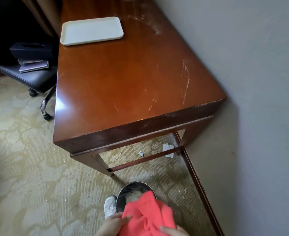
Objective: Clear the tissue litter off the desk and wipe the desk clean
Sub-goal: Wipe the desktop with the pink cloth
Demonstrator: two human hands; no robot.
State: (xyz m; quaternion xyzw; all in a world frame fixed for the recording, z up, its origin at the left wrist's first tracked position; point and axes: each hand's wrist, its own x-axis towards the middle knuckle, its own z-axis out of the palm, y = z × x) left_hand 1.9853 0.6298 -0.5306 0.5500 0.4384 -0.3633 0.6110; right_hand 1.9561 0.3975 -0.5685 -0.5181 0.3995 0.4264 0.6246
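Head view: the desk (123,79) carries no tissue on its top; a cream tray (91,30) sits at the far end, and pale dusty smears (185,79) mark the near right side and the far right beyond the tray. White tissue (134,195) lies in the round metal bin (133,185) on the carpet below the desk's near end. Both hands hold a pink cloth (148,213) over the bin: the left hand (114,222) has its fingers on the cloth's left edge, the right hand (172,231) has a thumb pressed on its lower right fold. Judged step: wiping. Recommended practice: bunch the cloth into a flat pad, work from the wall side toward the open edge, overlap strokes across the smears, and lift the tray to wipe beneath. Two scraps (168,149) remain on the floor under the desk.
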